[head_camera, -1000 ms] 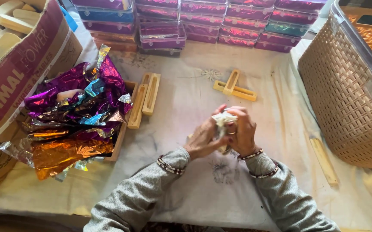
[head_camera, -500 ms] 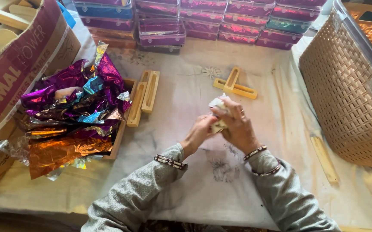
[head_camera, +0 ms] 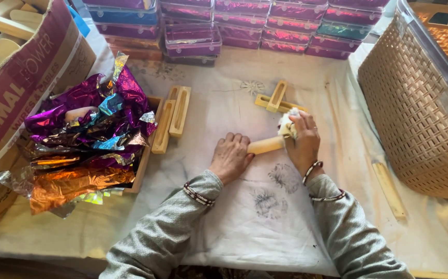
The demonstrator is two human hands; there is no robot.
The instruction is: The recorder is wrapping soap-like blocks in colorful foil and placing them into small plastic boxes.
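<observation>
A pale wooden stick-shaped piece (head_camera: 266, 145) lies on the white cloth between my hands. My left hand (head_camera: 230, 158) presses down on its left end, fingers curled over it. My right hand (head_camera: 302, 140) grips a crumpled white rag (head_camera: 286, 123) against the stick's right end. Both wrists wear bangles and grey sleeves. Just beyond my right hand lie crossed yellow wooden moulds (head_camera: 275, 99).
A heap of shiny purple, blue and orange foil wrappers (head_camera: 87, 139) fills a wooden tray at left, beside two wooden moulds (head_camera: 172, 118). A cardboard box (head_camera: 19, 88) of wooden pieces stands far left. Stacked purple boxes (head_camera: 234, 26) line the back; a woven basket (head_camera: 423, 98) stands right. A wooden strip (head_camera: 389, 189) lies below it.
My hands have moved apart and down onto the cloth; the stick now lies flat with the left hand pinning it and the right hand holding the rag at its end.
</observation>
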